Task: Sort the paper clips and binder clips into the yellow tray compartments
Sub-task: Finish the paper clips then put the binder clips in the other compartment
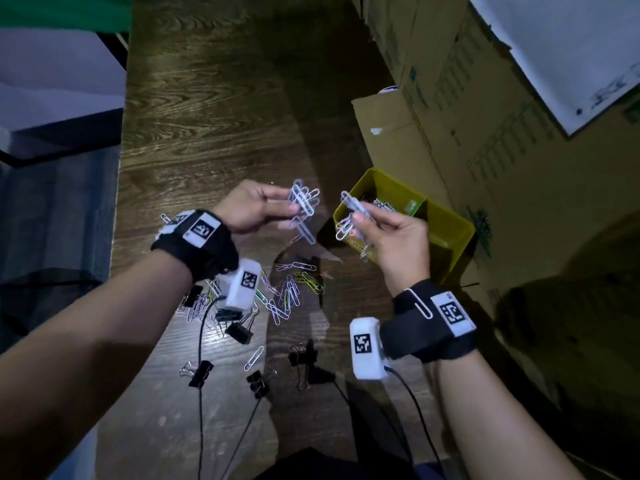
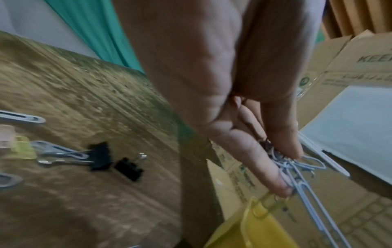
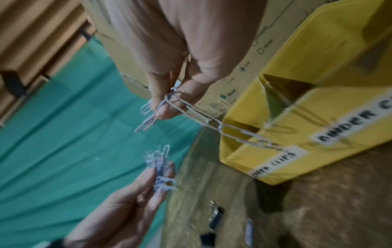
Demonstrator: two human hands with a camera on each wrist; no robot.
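My left hand (image 1: 258, 206) pinches a tangled bunch of white paper clips (image 1: 304, 209) above the wooden table (image 1: 207, 116); the same bunch (image 2: 297, 169) hangs from its fingertips in the left wrist view. My right hand (image 1: 391, 230) pinches another bunch of paper clips (image 1: 351, 216) just left of the yellow tray (image 1: 453, 233); linked clips (image 3: 203, 117) trail from it toward the tray (image 3: 339, 100). Some clips lie in the tray's near compartment (image 1: 384, 204). Loose coloured paper clips (image 1: 291, 289) and black binder clips (image 1: 239, 332) are scattered on the table below my hands.
Cardboard boxes (image 1: 467, 109) stand close behind and right of the tray. A green cloth (image 3: 63, 134) lies beyond the table's left edge. Black cables (image 1: 200, 393) run from the wrist cameras toward me. A paper clip (image 1: 420, 303) is stuck on my right wrist strap.
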